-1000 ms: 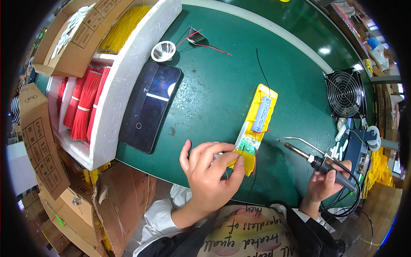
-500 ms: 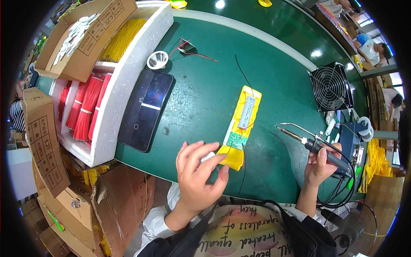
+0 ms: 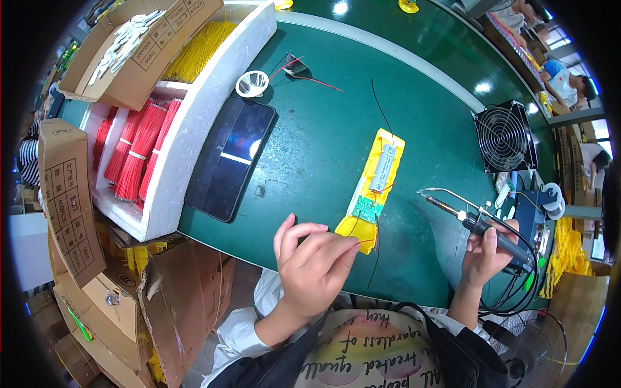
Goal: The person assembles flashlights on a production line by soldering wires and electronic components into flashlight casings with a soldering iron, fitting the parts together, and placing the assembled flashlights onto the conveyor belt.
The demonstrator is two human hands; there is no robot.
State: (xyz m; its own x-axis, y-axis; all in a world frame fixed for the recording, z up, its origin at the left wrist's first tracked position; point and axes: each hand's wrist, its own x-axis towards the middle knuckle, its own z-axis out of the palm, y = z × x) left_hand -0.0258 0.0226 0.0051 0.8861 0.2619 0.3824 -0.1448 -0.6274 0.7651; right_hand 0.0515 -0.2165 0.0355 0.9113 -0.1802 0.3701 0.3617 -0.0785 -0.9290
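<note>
Left of you, red wires [image 3: 132,155] sit in the white tray [image 3: 194,123] beside a phone [image 3: 229,158]. Your left hand [image 3: 310,268] pinches a thin wire against the yellow jig [image 3: 374,187], steadying it. Your right hand [image 3: 485,255] is closed around the soldering iron [image 3: 469,220], now raised farther from the jig than before.

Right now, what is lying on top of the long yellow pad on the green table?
On the yellow pad lie a grey cylindrical cell and a small green circuit board with thin wires. The left hand covers the pad's near corner, so anything there is hidden.
</note>
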